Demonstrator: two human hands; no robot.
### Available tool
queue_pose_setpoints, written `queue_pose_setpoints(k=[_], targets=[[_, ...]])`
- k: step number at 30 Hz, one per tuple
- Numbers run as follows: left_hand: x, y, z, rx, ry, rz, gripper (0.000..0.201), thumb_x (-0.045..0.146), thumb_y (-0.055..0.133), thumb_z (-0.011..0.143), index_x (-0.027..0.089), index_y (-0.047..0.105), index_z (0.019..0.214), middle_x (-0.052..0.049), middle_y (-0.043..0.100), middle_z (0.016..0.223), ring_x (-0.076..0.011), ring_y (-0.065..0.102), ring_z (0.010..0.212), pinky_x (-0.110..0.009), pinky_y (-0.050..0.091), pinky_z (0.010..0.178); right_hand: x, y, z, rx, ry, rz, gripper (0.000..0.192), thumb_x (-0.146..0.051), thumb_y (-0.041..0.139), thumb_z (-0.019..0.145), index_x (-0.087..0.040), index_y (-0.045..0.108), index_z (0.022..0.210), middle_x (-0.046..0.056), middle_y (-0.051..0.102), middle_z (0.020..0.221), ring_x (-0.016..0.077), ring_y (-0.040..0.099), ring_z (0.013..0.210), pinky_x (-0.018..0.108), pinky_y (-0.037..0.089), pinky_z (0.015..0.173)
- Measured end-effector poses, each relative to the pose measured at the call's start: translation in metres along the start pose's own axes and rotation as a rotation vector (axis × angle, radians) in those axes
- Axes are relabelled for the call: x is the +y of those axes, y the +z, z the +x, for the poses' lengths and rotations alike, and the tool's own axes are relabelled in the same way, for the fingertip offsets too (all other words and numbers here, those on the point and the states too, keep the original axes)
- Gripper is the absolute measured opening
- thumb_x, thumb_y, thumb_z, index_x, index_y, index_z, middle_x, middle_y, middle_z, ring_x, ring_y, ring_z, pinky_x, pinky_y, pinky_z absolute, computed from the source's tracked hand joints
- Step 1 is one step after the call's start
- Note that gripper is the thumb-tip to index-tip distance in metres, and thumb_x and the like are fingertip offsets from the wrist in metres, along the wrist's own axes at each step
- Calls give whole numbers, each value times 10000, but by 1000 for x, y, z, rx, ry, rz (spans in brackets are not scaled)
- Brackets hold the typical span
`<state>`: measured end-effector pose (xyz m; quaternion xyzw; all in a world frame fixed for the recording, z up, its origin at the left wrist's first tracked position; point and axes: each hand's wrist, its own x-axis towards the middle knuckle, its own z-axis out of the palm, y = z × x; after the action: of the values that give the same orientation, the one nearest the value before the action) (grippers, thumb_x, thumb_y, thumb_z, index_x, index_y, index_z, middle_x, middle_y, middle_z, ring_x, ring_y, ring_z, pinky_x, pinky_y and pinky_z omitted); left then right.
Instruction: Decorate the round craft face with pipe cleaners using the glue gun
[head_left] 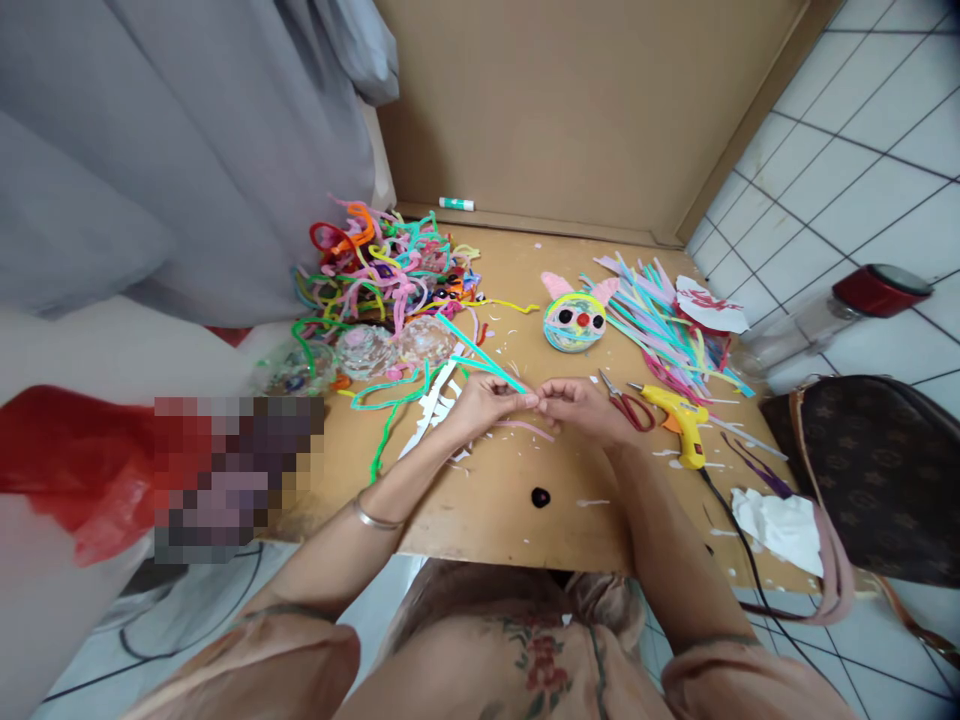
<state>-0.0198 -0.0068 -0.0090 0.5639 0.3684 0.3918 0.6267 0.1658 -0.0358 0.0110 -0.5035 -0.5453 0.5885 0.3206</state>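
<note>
- Left hand (484, 400) and right hand (581, 405): bare, no rings visible.
- Thin silver bangle (375, 518) below the left hand, on the wrist.
- Peach short sleeves below the bangle.
- Peach top with red floral print between the sleeves.

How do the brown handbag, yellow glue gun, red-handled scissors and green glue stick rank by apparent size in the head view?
1. brown handbag
2. yellow glue gun
3. red-handled scissors
4. green glue stick, though it lies farthest away.

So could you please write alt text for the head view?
Two hands, left hand and right hand, pinch a teal pipe cleaner over a wooden board. Red scissors and a yellow glue gun lie beside the right hand.
</note>
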Motion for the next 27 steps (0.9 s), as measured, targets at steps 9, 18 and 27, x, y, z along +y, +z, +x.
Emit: queue_pose_setpoints(k=[9,18,27], targets=[[0,1,4,21,-72,-153,452,504,938,474,137,762,671,-26,706,649,-122,583,614,-266,465,665,7,4,3,121,-102,-75,408,-550,794,632,-165,712,737,-47,542,577,82,439,519,233,353,515],[0,1,4,68,-52,-154,488,565,921,474,148,763,673,-27,704,655,-118,551,611,-271,441,639,9,9,5,183,-142,-42,341,-524,757,663,-188,710,702,-33,557,559,98,446,517,247,350,519],[1,-4,12,229,13,-217,505,615,874,547,146,737,675,9,608,557,-75,468,516,-221,358,508,14,16,8,241,-109,-32,342,-522,751,665,-196,651,635,-38,517,519,99,429,490,255,347,504]])
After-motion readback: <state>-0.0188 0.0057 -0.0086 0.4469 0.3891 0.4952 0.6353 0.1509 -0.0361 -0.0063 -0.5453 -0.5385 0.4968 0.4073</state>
